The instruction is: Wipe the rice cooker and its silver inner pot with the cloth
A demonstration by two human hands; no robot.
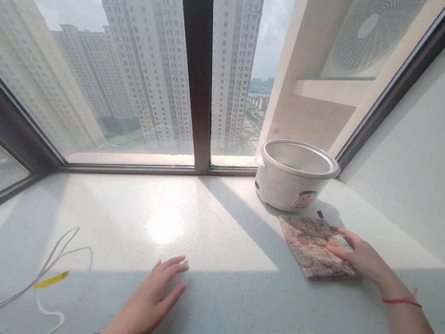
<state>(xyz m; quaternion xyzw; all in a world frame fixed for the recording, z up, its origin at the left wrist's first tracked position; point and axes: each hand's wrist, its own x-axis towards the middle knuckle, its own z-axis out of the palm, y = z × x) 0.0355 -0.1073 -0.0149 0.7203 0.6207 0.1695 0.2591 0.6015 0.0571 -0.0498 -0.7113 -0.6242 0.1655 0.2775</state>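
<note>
My left hand [155,298] is held over the front part of the white sill, palm down. Its fingers are apart and it holds nothing. At the right, my right hand [359,256] grips the right edge of a folded patterned cloth [311,251], its thumb lying on top; the fingertips underneath are partly hidden. The cloth, brown and pinkish with a small dark red tab, lies flat on the sill. Just behind it stands a white rice cooker [283,186] without a lid, close to the window. Its inside looks pale grey.
A white cable [41,275] with a yellow tag [52,280] lies loosely curled on the sill [132,205] at the left. Dark window frames [199,81] rise along the back. A white wall [416,154] bounds the right side. The sill's front edge ends at the bottom.
</note>
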